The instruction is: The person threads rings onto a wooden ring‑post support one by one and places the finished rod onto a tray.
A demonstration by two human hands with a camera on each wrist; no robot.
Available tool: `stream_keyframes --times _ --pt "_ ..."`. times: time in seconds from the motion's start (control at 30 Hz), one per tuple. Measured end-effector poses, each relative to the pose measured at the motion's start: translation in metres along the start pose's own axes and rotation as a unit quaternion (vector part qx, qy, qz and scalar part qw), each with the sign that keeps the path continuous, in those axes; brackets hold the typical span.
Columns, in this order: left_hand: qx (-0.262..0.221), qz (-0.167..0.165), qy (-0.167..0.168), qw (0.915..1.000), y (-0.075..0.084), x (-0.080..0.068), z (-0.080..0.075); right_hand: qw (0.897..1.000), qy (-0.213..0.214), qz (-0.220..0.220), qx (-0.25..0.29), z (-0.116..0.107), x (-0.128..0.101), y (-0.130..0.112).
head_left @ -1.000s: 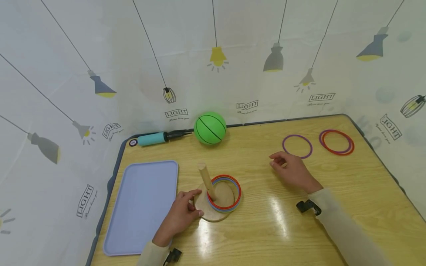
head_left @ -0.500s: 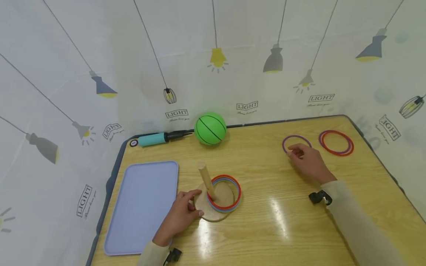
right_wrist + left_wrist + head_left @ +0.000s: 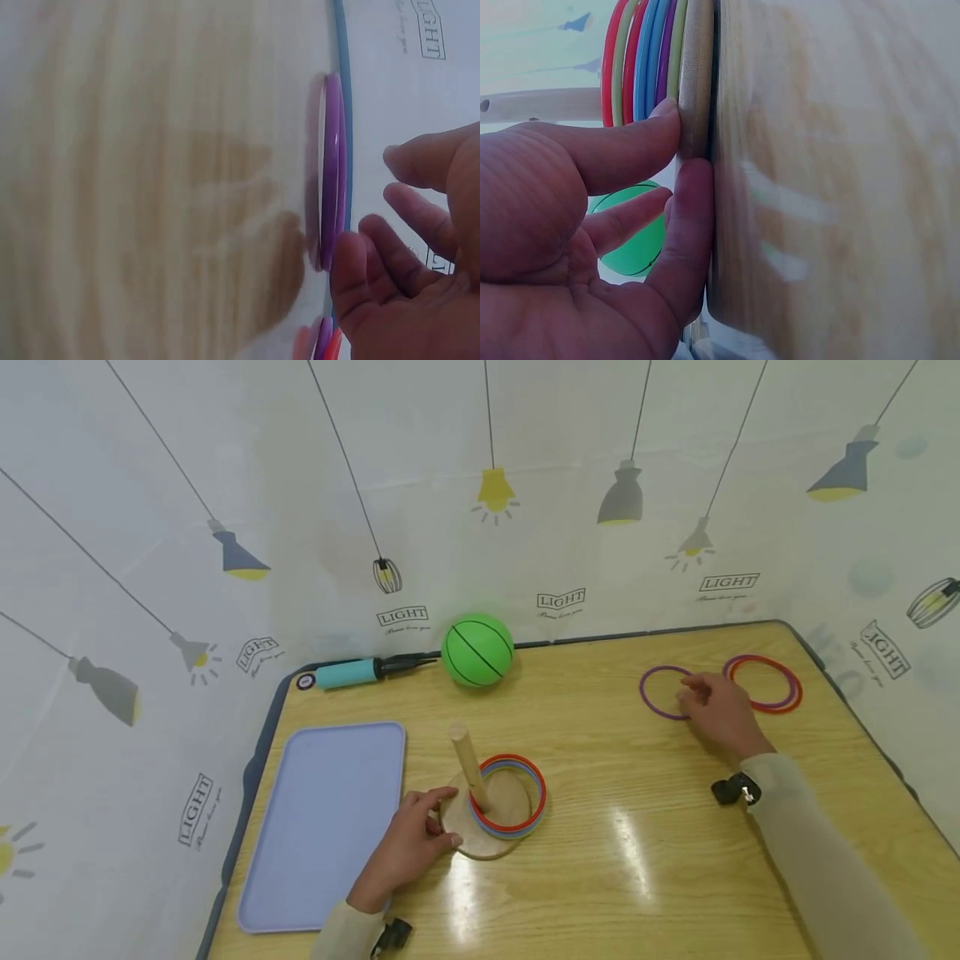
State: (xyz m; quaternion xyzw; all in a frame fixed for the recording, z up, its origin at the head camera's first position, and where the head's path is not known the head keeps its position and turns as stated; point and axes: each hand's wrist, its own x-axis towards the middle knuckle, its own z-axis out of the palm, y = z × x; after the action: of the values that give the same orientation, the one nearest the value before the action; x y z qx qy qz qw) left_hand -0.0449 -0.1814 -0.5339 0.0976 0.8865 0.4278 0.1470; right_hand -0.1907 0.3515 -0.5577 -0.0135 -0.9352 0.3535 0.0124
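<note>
My left hand (image 3: pixel 408 843) holds the rim of a round wooden base (image 3: pixel 468 837) with an upright peg (image 3: pixel 468 764). In the left wrist view, its thumb (image 3: pixel 656 135) lies at the base's edge. Several thin rings (image 3: pixel 639 67) in red, green, blue and purple are stacked round the peg. Over the right part of a purple ring (image 3: pixel 643 697) that lies on the table hovers my right hand (image 3: pixel 720 710), fingers loosely bent. Nothing is between those fingers in the right wrist view, where the purple ring (image 3: pixel 331 165) lies just beyond the fingertips.
Overlapping purple and red rings (image 3: pixel 799 695) lie farther right, partly behind the right hand. A lilac tray (image 3: pixel 330 818) is at the left. Along the back edge are a green ball (image 3: pixel 477 650) and a turquoise hand pump (image 3: pixel 345 674), close to a printed curtain.
My right hand has moved right and slightly away from me, from left of the near purple ring to over its right side. The left hand and the base have stayed put.
</note>
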Motion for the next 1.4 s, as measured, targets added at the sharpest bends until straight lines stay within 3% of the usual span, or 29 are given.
stream_keyframes --times 0.3,0.73,1.03,1.4 --pt "0.008 0.005 0.004 0.9999 0.001 0.000 0.000 0.999 -0.009 0.000 -0.048 -0.008 0.005 0.007" --pt "0.002 0.003 0.003 1.0000 -0.001 -0.001 -0.001 0.995 -0.030 0.023 -0.092 -0.013 0.006 -0.004" --pt "0.001 0.010 0.000 1.0000 -0.003 -0.001 0.000 0.995 -0.047 0.052 -0.073 -0.019 0.006 -0.007" --pt "0.007 0.011 -0.007 0.9999 -0.003 0.000 0.000 0.997 -0.042 0.048 -0.045 -0.020 0.006 -0.013"
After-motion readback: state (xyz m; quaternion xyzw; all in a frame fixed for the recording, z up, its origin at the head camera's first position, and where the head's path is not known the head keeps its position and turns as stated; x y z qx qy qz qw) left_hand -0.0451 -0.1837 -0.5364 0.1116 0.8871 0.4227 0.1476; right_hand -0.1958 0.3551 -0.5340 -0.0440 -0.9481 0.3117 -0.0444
